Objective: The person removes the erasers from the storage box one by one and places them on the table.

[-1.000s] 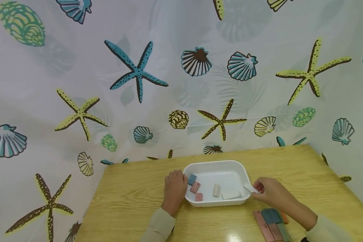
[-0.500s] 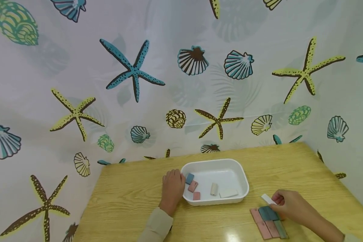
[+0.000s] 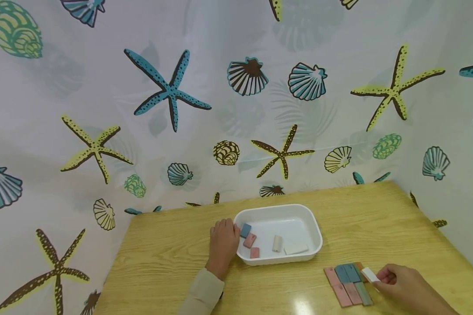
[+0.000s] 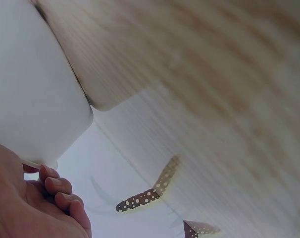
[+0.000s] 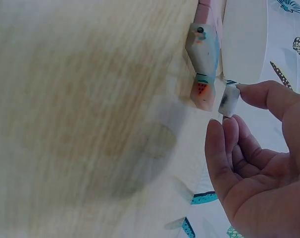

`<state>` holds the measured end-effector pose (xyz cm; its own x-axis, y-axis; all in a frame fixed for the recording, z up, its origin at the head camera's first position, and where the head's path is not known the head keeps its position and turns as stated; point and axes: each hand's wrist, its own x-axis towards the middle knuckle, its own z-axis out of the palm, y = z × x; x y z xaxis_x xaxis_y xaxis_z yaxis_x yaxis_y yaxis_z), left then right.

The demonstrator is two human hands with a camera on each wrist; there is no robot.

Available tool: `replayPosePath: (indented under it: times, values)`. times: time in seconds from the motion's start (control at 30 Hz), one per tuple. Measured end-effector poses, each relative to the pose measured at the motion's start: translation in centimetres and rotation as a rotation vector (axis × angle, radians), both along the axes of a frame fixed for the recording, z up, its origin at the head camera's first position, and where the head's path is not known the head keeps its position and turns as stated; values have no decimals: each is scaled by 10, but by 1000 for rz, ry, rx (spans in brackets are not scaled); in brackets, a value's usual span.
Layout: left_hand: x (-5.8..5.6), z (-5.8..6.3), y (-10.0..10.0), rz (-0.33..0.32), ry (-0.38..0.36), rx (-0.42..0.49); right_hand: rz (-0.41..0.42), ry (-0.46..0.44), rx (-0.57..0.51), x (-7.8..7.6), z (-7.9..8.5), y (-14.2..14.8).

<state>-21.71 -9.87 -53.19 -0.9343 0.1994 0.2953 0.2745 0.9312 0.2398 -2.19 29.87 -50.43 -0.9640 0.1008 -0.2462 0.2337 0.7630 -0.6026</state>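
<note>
My right hand (image 3: pixel 404 283) pinches a small white block (image 3: pixel 370 274) between thumb and fingertips. The block's end (image 5: pixel 229 100) faces the camera in the right wrist view, with a dark mark on it. Just left of it lies a group of flat blocks set side by side: pink (image 3: pixel 342 295), blue (image 3: pixel 347 273), grey-green (image 3: pixel 364 293) and orange (image 3: pixel 359 265). The held block overlaps the orange one in the head view. My left hand (image 3: pixel 224 243) grips the left end of a white tray (image 3: pixel 287 227), its fingers (image 4: pixel 57 185) curled at the rim.
Inside the tray lie a blue block (image 3: pixel 245 230), two pink blocks (image 3: pixel 250 240), a beige block (image 3: pixel 277 243) and a flat white block (image 3: pixel 296 249). A wooden table (image 3: pixel 169 253) meets a shell-and-starfish curtain (image 3: pixel 205 144) at the back and sides.
My right hand has carried the white block from the tray's right rim toward me, over to the right side of the block group. The left hand keeps its hold on the tray.
</note>
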Motion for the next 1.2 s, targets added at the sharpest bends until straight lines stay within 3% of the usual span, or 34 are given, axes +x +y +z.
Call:
replayPosePath:
  times: [0.2,0.47,0.63,0.9,1.2]
  values:
    - [-3,-2,-1,8,-1,-4,8,-45,9,9,-8,4]
    - [-3,-3,-2,13,5,2,27,-73,-57,14,-19,5]
    - [-3,-2,-3,9,19,-1,-19,-111,-99,15,-27,2]
    - [-2,-3,-1,1,-7,2,-106,-122,-58,14,-33,-6]
    - [-1,-3,0,1,18,-1,-98,-117,-56,13,-35,-7]
